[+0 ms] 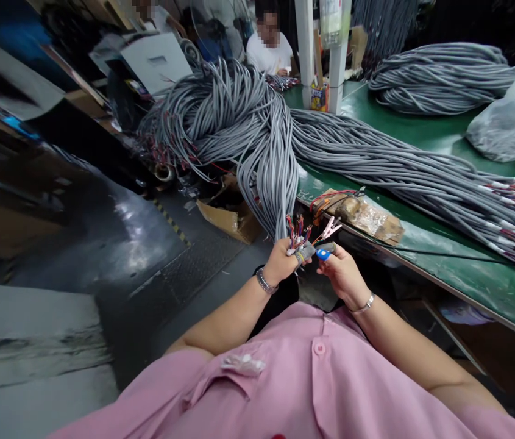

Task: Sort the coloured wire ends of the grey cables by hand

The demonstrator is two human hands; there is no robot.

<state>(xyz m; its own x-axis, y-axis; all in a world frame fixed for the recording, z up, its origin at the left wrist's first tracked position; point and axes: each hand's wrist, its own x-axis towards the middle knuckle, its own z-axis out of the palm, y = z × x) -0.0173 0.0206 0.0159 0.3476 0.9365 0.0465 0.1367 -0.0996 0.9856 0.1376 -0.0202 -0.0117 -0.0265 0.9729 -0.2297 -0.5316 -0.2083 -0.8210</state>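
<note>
My left hand (282, 261) is closed round the stripped end of a grey cable (280, 213), with red, blue and other coloured wires (296, 228) fanning out above the fingers. A grey cot covers one fingertip. My right hand (342, 272) pinches something small next to that cable end, with grey and blue cots on its fingertips; a pink clip (331, 228) sticks up just above it. Both wrists carry silver bracelets. The cable runs up into a big bundle of grey cables (257, 128).
A green workbench (476, 280) at the right carries long grey cable bundles (422, 171), a coiled bundle (442, 76) at the back, a plastic bag (511, 119) and a taped brown block (367, 214). A cardboard box (232, 219) lies on the dark floor. A person in white (269, 46) sits behind.
</note>
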